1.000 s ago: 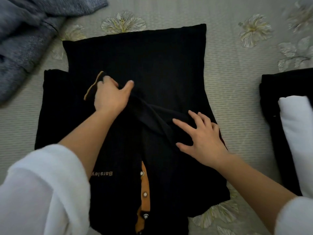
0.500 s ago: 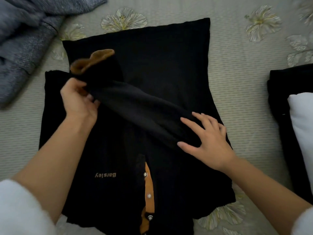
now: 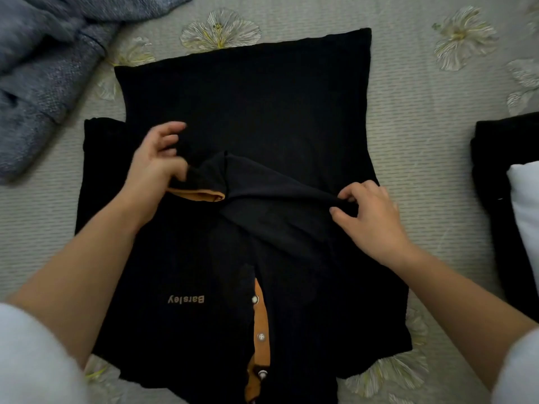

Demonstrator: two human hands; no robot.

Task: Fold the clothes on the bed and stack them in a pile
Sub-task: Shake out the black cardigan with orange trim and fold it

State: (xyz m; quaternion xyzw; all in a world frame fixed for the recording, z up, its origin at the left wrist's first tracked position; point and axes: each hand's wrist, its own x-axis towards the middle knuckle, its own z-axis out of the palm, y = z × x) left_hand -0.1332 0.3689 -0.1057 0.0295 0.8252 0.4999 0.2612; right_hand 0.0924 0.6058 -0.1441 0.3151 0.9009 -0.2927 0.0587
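Black shirt (image 3: pixel 248 106) lies spread flat on the bed (image 3: pixel 423 126), front side up, with its hem at the far end and its collar end nearest the person. A tan button strip (image 3: pixel 261 316) and the lettering "Barsley" (image 3: pixel 186 299), which reads upside down from this view, show on the chest. One sleeve (image 3: pixel 277 193) is drawn across the middle of the shirt's body, raised a little off the cloth beneath. The left hand (image 3: pixel 154 167) pinches the end of that sleeve between thumb and curled fingers, just above the tan-trimmed cuff (image 3: pixel 198 196), while its forefinger stands free. The right hand (image 3: pixel 370 217) grips the sleeve's other end near the shirt's right edge, its fingertips bent down and bunching a fold of the black cloth. Both forearms are bare, with white sleeves (image 3: pixel 35 360) pushed up at the bottom corners of the view. A crumpled grey garment (image 3: pixel 43 68) lies at the far left of the floral bedspread, close to the shirt's corner. Folded black clothing (image 3: pixel 495 170) sits at the right edge, well apart from the shirt, with a white item (image 3: pixel 525 205) lying on top of it.
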